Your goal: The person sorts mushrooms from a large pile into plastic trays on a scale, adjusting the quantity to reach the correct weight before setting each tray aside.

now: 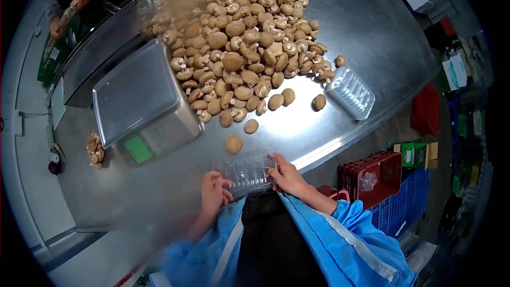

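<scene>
The fingers of left hand (214, 191) and right hand (284, 175) are gripping two ends of a clear plastic tray (245, 171), near the loose mushrooms (239, 48) on the table (366, 26).

The single head-worn camera looks forward and steeply down over the grey, smooth metal table (366, 26).

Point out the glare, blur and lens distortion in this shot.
Head view: hard white glare on the metal table beside the mushroom pile; a hazy smear over the pile's upper left and another at lower left, veiling the left sleeve; right hand comparatively crisp; strong wide-angle bending of the table edge, with black corners.
</scene>
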Demonstrator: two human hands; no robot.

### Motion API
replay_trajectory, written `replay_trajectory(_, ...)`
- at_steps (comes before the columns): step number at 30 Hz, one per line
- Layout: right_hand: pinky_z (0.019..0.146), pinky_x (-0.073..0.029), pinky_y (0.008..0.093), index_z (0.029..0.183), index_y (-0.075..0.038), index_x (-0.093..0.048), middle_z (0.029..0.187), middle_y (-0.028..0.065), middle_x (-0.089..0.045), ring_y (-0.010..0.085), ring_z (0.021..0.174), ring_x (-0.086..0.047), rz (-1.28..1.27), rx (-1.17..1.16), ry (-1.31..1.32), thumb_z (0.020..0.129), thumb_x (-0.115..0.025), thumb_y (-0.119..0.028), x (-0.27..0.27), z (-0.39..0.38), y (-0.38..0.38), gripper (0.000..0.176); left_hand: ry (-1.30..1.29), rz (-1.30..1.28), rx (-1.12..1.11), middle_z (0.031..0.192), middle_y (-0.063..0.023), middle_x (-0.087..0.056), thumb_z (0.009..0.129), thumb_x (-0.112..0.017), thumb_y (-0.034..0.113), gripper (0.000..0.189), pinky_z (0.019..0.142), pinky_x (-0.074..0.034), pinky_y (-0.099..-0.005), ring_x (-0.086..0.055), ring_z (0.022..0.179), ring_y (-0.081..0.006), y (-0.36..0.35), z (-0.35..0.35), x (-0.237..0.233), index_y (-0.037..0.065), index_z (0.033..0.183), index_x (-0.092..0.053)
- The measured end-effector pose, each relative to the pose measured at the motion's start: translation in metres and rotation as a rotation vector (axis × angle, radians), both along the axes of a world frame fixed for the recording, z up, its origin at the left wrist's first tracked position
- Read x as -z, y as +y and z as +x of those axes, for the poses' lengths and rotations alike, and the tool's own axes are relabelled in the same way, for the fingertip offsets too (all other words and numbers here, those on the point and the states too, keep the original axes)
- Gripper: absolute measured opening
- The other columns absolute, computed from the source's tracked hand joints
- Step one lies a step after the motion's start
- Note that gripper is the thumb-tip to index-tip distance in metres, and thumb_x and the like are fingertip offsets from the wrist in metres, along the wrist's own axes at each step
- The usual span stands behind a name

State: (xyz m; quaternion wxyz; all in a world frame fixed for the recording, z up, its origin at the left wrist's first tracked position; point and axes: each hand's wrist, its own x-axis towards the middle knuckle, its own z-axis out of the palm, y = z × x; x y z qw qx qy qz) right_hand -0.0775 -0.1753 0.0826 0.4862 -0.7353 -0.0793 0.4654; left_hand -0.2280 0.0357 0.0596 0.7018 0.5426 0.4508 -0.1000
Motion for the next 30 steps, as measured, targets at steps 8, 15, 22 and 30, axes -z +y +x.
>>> replay_trajectory(8,0.046,-0.049,0.0315,0.138,0.004,-0.039,0.078,0.0125,-0.067,0.0168,0.050,-0.061,0.027,0.104,0.147,0.092,-0.043,-0.003,0.028,0.010,0.008,0.046,-0.013,-0.328,-0.225,0.105,-0.0246,-0.064,0.095,-0.045,0.002,0.048,0.045,-0.047,-0.0301,-0.062,0.060,-0.0249,0.018,0.021,0.010,0.000,0.139,-0.027)
replay_trajectory(15,0.041,-0.046,0.0304,0.131,0.002,-0.049,0.081,0.0130,-0.067,0.0155,0.047,-0.059,0.084,0.425,0.005,0.096,-0.038,-0.002,0.070,0.117,0.069,0.037,-0.241,-0.110,-0.165,0.093,-0.0200,-0.063,0.093,-0.043,-0.004,0.033,0.045,-0.048,-0.0318,-0.061,0.058,-0.0254,0.061,0.154,0.035,-0.004,0.125,-0.039)
replay_trajectory(22,0.042,-0.047,0.0283,0.138,0.006,-0.043,0.086,0.0130,-0.064,0.0158,0.052,-0.061,0.159,0.435,-0.123,0.099,-0.037,-0.001,0.068,0.162,0.101,0.040,-0.375,0.059,-0.283,0.080,-0.0144,-0.062,0.098,-0.038,-0.001,0.018,0.040,-0.044,-0.0284,-0.058,0.050,-0.0216,0.063,0.215,0.063,-0.006,0.106,-0.053)
replay_trajectory(30,0.044,-0.049,0.0271,0.145,0.000,-0.039,0.086,0.0121,-0.065,0.0163,0.055,-0.063,0.250,0.560,-0.149,0.100,-0.037,0.001,0.068,0.123,0.075,0.045,-0.423,0.005,-0.311,0.092,-0.0150,-0.063,0.099,-0.041,-0.001,0.033,0.041,-0.045,-0.0274,-0.062,0.057,-0.0212,0.038,0.182,0.054,0.003,0.132,-0.043)
